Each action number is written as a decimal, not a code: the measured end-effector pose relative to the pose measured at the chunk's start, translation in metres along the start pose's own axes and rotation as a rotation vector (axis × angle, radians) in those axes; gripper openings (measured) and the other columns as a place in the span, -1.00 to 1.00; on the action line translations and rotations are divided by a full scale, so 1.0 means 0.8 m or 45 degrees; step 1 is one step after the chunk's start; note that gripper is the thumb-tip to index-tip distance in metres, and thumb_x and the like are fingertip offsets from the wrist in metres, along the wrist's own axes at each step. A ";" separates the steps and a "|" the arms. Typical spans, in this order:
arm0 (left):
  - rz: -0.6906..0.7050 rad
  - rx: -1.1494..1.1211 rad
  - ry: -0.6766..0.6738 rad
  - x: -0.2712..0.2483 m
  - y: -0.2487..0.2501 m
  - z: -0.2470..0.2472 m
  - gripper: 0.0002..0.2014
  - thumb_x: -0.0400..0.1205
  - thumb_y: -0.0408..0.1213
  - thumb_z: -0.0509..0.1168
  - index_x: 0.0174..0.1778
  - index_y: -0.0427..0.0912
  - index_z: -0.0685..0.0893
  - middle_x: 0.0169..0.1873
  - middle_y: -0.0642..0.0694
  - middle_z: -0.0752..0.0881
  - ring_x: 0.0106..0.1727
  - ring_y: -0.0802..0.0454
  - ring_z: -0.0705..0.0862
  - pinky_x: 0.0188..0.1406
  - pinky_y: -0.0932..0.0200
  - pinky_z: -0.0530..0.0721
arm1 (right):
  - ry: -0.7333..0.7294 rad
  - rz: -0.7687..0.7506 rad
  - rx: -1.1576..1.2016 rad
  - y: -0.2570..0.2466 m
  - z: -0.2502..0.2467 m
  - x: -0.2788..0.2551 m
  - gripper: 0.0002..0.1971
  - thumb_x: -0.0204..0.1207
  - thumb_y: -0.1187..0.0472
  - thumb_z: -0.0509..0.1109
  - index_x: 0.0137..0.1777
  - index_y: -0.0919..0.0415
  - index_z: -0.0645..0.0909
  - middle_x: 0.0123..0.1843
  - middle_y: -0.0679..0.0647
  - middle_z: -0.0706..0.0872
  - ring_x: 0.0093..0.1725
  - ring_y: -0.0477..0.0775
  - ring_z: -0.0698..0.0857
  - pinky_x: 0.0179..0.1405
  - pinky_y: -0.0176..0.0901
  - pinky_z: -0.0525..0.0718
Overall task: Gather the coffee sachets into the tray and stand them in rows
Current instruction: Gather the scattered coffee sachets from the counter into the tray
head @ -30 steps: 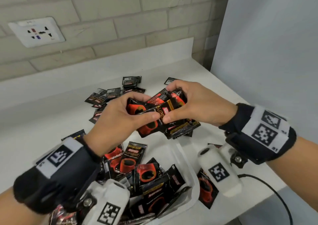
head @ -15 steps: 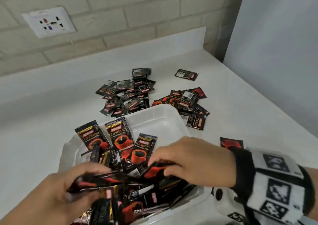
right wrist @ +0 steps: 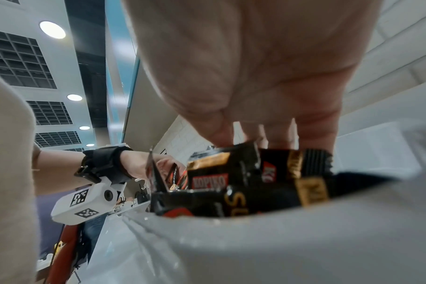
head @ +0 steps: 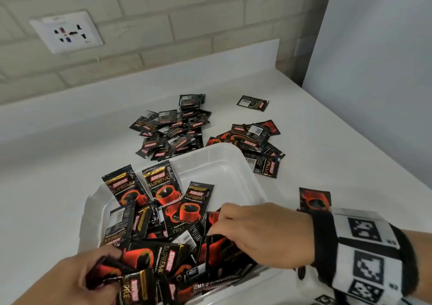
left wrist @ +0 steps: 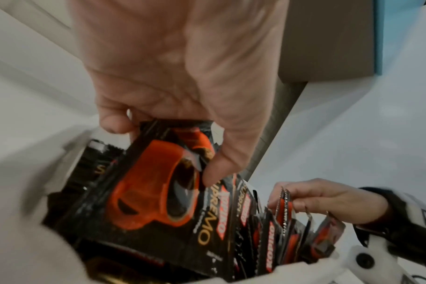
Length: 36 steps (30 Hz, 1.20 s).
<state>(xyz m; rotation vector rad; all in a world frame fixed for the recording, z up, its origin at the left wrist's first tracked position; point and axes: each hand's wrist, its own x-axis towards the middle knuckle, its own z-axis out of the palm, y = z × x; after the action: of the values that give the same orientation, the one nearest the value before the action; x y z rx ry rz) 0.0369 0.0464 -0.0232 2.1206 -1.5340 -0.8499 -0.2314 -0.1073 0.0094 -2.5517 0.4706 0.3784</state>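
White desk (head: 70,141) holds it all. Left hand (head: 77,279) pinches some sachets (head: 138,288) low in the tray (head: 231,162); right hand (head: 261,232) pinches another bunch (head: 217,246). Loose piles (head: 173,132) wait behind. Leaning packs could slide flat if fingers slip.

**Sachets in and out of the tray**

The white plastic tray (head: 236,162) is half filled with black coffee sachets (head: 163,188) (a red cup is printed on each). Some are stood up, others lean. More sachets (head: 173,134) are scattered flat beyond the tray.
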 end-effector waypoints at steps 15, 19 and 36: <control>0.120 0.385 0.431 0.021 -0.022 -0.001 -0.41 0.18 0.66 0.04 0.16 0.73 0.31 0.04 -0.37 0.64 0.19 -0.38 0.56 0.25 -0.49 0.42 | -0.122 0.010 -0.001 0.007 -0.002 -0.014 -0.44 0.59 -0.17 0.13 0.57 -0.11 0.15 0.40 -0.04 0.35 0.30 0.00 0.45 0.17 -0.11 0.48; 0.132 0.154 0.528 0.036 -0.051 -0.009 -0.40 0.21 0.11 0.31 0.19 0.61 0.38 0.20 -0.51 0.55 0.45 0.07 0.45 0.47 0.06 0.36 | -0.105 0.005 0.033 0.011 0.009 -0.014 -0.50 0.64 -0.09 0.09 0.57 -0.11 0.16 0.42 -0.08 0.32 0.28 -0.02 0.45 0.08 -0.23 0.41; 0.010 -0.339 0.223 0.091 -0.156 -0.031 -0.04 0.36 -0.86 0.30 -0.04 0.59 0.62 0.38 -0.10 0.53 0.20 -0.02 0.65 -0.14 0.33 0.71 | 0.347 0.159 0.337 0.053 -0.055 -0.024 -0.56 0.60 -0.03 0.18 0.48 -0.10 0.32 0.37 -0.12 0.48 0.26 -0.17 0.52 0.30 -0.25 0.50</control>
<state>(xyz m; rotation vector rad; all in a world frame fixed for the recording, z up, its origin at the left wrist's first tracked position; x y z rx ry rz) 0.1580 0.0174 -0.1005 1.9390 -1.2649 -0.7937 -0.2580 -0.1600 0.0345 -2.3290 0.7314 0.0066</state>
